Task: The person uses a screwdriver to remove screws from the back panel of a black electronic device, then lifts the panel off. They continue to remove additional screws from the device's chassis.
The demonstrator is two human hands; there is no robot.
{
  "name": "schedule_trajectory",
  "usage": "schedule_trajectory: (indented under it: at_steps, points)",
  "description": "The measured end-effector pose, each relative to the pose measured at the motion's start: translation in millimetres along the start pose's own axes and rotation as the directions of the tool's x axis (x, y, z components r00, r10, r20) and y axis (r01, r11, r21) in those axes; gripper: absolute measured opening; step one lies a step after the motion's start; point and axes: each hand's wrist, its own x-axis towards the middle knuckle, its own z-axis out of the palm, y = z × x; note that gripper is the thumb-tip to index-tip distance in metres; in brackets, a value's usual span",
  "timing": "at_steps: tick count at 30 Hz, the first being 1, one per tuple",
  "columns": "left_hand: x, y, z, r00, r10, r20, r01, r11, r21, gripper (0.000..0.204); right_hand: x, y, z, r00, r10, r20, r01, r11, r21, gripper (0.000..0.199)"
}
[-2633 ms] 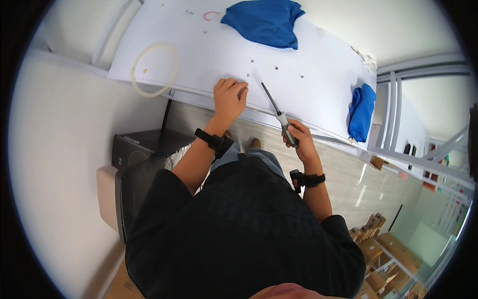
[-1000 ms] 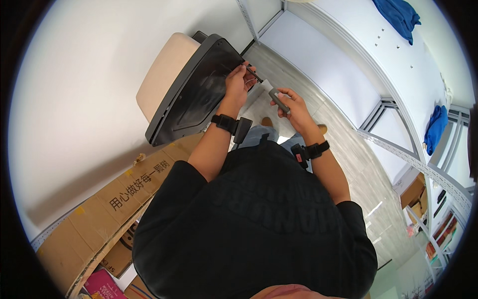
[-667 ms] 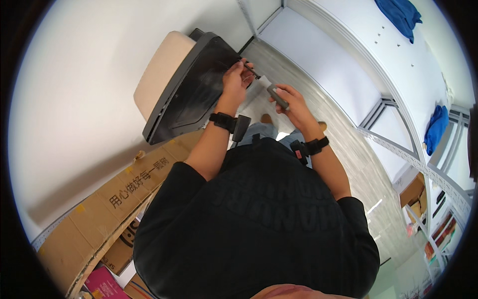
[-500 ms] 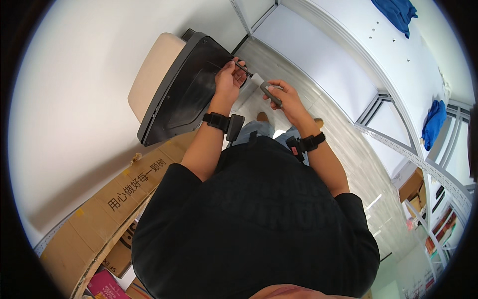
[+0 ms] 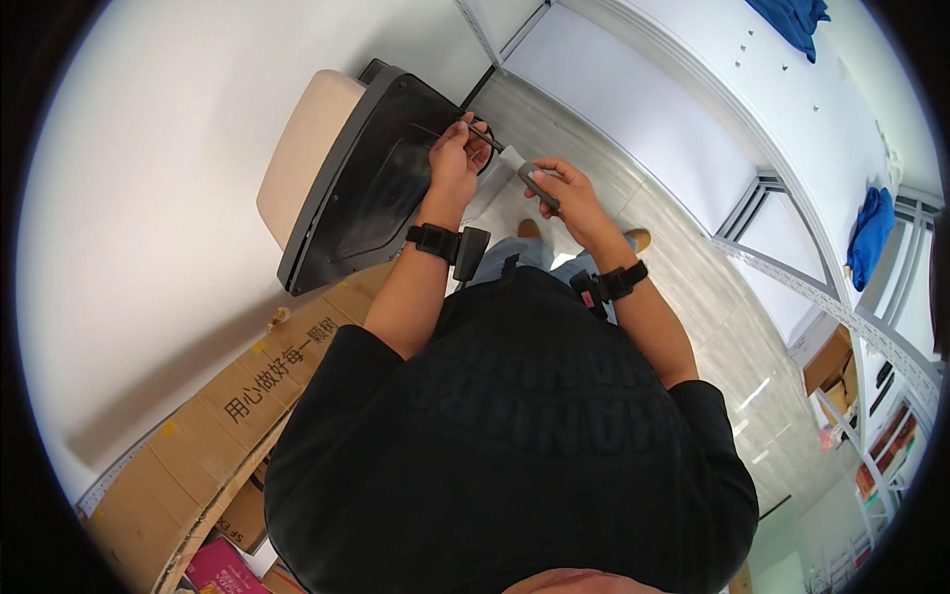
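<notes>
My left hand (image 5: 454, 163) is closed around a thin dark rod or cable (image 5: 487, 138), beside the edge of a large beige-and-black piece (image 5: 381, 168) like an upholstered seat with a black underside. In my right hand (image 5: 569, 191) is a scraper-like tool (image 5: 527, 173) with a grey handle and a pale, flared flat end. That pale end meets or nearly meets the dark rod's lower end; whether they touch, I cannot tell. Fingers hide part of both things. Each of my wrists wears a black strap with a small device.
A long cardboard box (image 5: 213, 426) runs along the left wall below the black piece, with a pink package (image 5: 223, 569) at its lower end. White panels in a metal frame (image 5: 772, 247) stand to the right. Blue cloths (image 5: 871, 238) hang there.
The view has shifted slightly. Both hands keep nearly the same positions and holds, and the tool's pale end stays at the dark rod's end.
</notes>
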Motion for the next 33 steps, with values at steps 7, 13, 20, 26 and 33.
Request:
schedule_trajectory:
  at_steps: [7, 13, 20, 26, 33]
  points:
    - [0.0, 1.2, 3.4, 0.999, -0.011, 0.035, 0.013, 0.999, -0.047, 0.017, 4.0, -0.5, 3.6, 0.956, -0.286, -0.062, 0.242, 0.892, -0.381, 0.029]
    - [-0.2, -6.1, 9.6, 0.999, 0.039, 0.005, -0.039, 0.998, -0.053, 0.014, 4.2, 1.3, 11.6, 0.837, -0.548, -0.005, 0.416, 0.642, -0.644, 0.037]
    - [1.9, -5.6, 9.6, 0.998, 0.015, -0.059, -0.016, 1.0, -0.012, 0.014, 1.2, 4.3, 2.8, 0.931, -0.365, -0.021, 0.33, 0.862, -0.384, 0.034]
    - [3.8, -10.7, 5.6, 0.997, 0.031, -0.074, -0.036, 0.997, -0.074, 0.011, 0.1, -6.0, -10.2, 0.982, 0.107, 0.155, -0.13, 0.979, 0.154, 0.034]
    - [0.9, -6.7, 12.1, 0.998, -0.006, -0.064, -0.001, 0.995, -0.102, 0.009, 5.3, 1.8, 2.4, 0.983, -0.182, -0.029, 0.166, 0.942, -0.292, 0.036]
